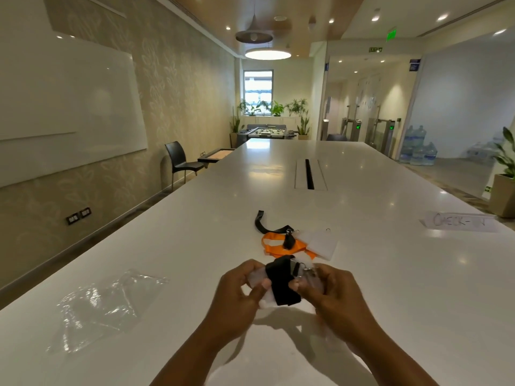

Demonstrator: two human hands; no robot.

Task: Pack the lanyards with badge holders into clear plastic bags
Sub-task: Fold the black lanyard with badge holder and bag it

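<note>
Both hands hold one black lanyard (282,282), folded over its clear badge holder (257,277), just above the white table (195,246). My left hand (239,291) grips the holder's left side, thumb on top. My right hand (328,293) pinches the right side near the metal clip (305,270). Behind them lie an orange lanyard (274,243) and another black lanyard (264,225), with clear badge holders (320,243) beside them. A pile of clear plastic bags (100,305) lies on the table to the left.
A paper sign with handwriting (459,221) lies at the table's right. A cable slot (309,174) runs along the table's middle farther back. A black chair (181,162) stands by the left wall.
</note>
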